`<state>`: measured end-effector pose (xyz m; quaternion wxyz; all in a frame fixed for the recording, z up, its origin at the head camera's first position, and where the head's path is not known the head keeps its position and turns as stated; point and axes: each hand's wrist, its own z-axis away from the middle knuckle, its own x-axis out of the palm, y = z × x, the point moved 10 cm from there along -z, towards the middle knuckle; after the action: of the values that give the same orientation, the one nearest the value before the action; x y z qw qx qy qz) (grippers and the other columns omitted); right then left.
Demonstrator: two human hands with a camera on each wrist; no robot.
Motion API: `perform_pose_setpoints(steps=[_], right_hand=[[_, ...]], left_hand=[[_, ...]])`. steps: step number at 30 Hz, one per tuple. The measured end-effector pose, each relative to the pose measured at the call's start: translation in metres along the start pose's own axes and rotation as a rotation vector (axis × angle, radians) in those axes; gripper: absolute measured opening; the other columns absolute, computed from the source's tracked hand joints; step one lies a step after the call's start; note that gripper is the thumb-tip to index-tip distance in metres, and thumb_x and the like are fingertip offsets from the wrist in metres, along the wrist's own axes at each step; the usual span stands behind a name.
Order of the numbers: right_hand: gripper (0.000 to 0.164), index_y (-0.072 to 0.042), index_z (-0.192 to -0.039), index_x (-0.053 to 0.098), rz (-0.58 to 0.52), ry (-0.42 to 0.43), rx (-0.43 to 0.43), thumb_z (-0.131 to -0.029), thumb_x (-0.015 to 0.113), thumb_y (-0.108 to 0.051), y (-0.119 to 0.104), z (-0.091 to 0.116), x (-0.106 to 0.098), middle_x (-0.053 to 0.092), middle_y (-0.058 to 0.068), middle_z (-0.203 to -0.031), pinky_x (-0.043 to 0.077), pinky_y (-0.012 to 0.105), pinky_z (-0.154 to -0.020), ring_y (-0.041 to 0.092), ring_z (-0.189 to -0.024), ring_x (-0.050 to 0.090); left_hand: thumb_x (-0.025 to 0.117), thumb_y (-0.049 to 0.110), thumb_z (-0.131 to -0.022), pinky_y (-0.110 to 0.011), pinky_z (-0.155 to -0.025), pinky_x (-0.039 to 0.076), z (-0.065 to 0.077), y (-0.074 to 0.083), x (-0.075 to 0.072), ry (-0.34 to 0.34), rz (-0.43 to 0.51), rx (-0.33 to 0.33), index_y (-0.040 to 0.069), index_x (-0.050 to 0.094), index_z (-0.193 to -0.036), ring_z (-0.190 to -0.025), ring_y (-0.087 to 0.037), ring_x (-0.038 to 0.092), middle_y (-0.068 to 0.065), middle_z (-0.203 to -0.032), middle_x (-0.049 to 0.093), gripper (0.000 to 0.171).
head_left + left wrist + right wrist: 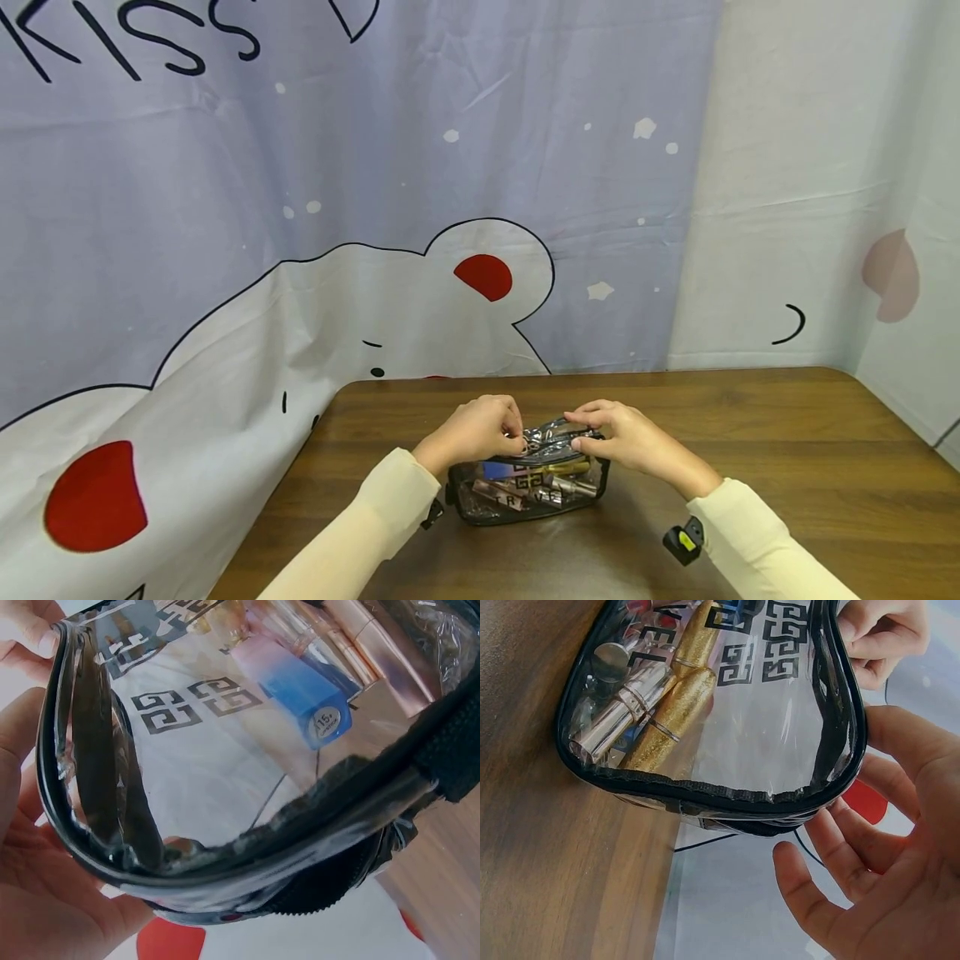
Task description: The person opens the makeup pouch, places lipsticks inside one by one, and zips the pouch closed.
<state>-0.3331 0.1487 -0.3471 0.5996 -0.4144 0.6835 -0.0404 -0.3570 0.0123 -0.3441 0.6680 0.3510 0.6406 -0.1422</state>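
A clear cosmetic pouch (480,510) with black edging stands upright on the table, with "TRAVEL" printed on its front. Inside it lie a blue-and-pink lipstick box (292,690), a rose-gold tube (382,656), a gold glittery tube (676,712) and a silvery tube (622,712). At the top, my left hand (483,427) pinches the zipper area near the middle; its exact hold is partly hidden. My right hand (626,437) holds the top edge near the right end, thumb in front and fingers behind. Black zipper teeth (319,900) show along the rim.
A brown wooden table (787,467) carries the pouch. Behind it and to the left hangs a pale curtain (525,167) with cartoon shapes. Dark wrist cameras (682,540) sit by the cream sleeves (757,533).
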Motion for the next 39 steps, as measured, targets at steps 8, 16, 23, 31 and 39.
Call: perform_pose_setpoints(steps=[8,16,23,31,39], right_hand=[[0.042,-0.002,-0.124,0.064,-0.002,-0.007,-0.005,-0.088,0.07,-0.024,-0.001,0.0,-0.001,0.062,0.017,-0.121,0.049,0.042,-0.083,0.035,-0.109,0.058],[0.041,-0.003,-0.123,0.064,-0.014,-0.008,-0.008,-0.088,0.069,-0.023,0.0,-0.001,0.001,0.062,0.017,-0.121,0.048,0.049,-0.086,0.036,-0.11,0.058],[0.04,-0.003,-0.122,0.065,-0.01,-0.001,-0.018,-0.088,0.07,-0.023,-0.001,-0.001,0.0,0.063,0.017,-0.12,0.049,0.044,-0.085,0.035,-0.109,0.059],[0.041,-0.003,-0.123,0.065,0.001,0.0,-0.013,-0.088,0.07,-0.024,-0.002,0.001,0.0,0.062,0.016,-0.12,0.049,0.042,-0.083,0.033,-0.107,0.059],[0.042,-0.004,-0.123,0.065,0.014,0.008,-0.007,-0.087,0.071,-0.024,-0.001,0.0,-0.001,0.063,0.015,-0.119,0.049,0.041,-0.082,0.031,-0.105,0.06]], left_hand=[[0.064,0.017,-0.086,-0.021,-0.053,0.03,-0.001,0.005,-0.001,-0.02,-0.025,0.026,0.023,0.056,-0.057,-0.053,-0.004,0.038,0.013,-0.057,0.047,0.031],[0.062,0.015,-0.089,-0.02,-0.05,0.032,-0.003,0.004,0.005,-0.053,0.008,0.014,0.019,0.061,-0.072,-0.049,-0.004,0.039,0.01,-0.061,0.051,0.018],[0.06,0.012,-0.09,-0.019,-0.052,0.036,-0.003,0.005,0.008,-0.064,0.086,0.022,0.017,0.063,-0.076,-0.049,-0.005,0.041,0.008,-0.062,0.052,0.015],[0.059,0.009,-0.086,-0.019,-0.051,0.03,-0.002,0.001,0.009,-0.06,0.093,0.028,0.017,0.057,-0.066,-0.046,-0.005,0.031,0.008,-0.054,0.04,0.022],[0.059,0.01,-0.086,-0.02,-0.05,0.029,0.0,0.0,0.007,-0.07,0.109,0.027,0.019,0.05,-0.059,-0.046,-0.006,0.029,0.007,-0.052,0.036,0.03]])
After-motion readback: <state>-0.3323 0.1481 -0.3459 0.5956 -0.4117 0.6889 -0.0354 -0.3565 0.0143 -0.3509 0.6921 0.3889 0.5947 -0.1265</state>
